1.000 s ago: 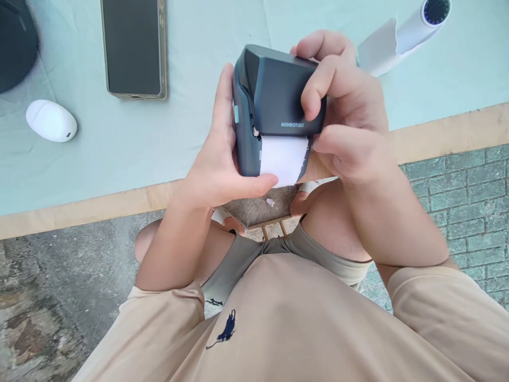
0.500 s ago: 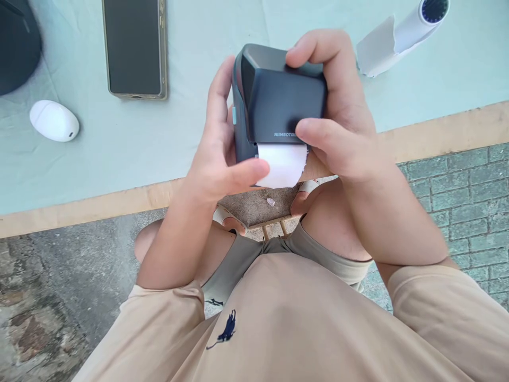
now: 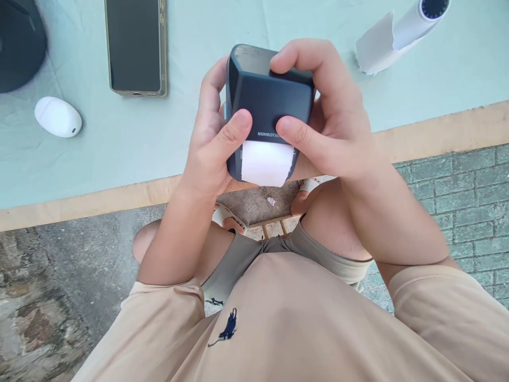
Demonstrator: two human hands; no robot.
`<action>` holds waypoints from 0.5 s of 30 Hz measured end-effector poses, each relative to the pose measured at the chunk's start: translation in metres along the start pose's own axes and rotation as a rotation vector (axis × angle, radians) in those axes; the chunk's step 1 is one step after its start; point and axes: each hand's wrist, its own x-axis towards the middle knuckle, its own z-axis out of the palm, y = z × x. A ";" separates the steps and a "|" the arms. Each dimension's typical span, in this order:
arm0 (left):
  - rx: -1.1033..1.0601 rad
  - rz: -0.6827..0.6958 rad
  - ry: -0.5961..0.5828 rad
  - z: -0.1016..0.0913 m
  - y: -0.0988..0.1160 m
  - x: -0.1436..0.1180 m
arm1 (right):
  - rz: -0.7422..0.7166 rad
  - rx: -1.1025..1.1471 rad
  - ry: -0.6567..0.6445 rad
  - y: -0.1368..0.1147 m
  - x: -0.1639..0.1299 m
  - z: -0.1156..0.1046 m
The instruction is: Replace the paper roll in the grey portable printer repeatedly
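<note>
Lying upper left on the pale green tablecloth (image 3: 119,143) are a white oval mouse (image 3: 58,116) and dark smartphone (image 3: 135,46); centre frame, left hand (image 3: 210,143) and right hand (image 3: 334,122) both clasp the dark grey label printer (image 3: 266,101) with white label paper (image 3: 263,163) emerging

A flat phone (image 3: 136,46) with a dark screen is seen lying on the pale green cloth (image 3: 119,143), up and to the left of the left hand. Further left, a small white oval thing (image 3: 58,116) is laid on the same cloth. A big dark round thing (image 3: 19,45) is cut off by the top left corner. Up and to the right of the right hand, a white roll (image 3: 417,18) is seen with a loose paper end (image 3: 374,48) sticking out. Under the cloth, a tan table edge (image 3: 437,132) is shown. Below the hands, grey bricks (image 3: 457,196) are seen on the ground.
</note>
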 end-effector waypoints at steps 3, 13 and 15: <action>-0.021 -0.013 0.020 0.004 0.004 0.000 | -0.023 -0.027 0.010 0.000 -0.001 0.000; -0.038 0.062 0.087 -0.001 0.005 0.002 | -0.054 -0.116 -0.013 -0.001 -0.003 -0.005; -0.036 0.053 0.088 -0.005 0.004 0.002 | -0.064 -0.156 -0.079 0.001 -0.002 -0.009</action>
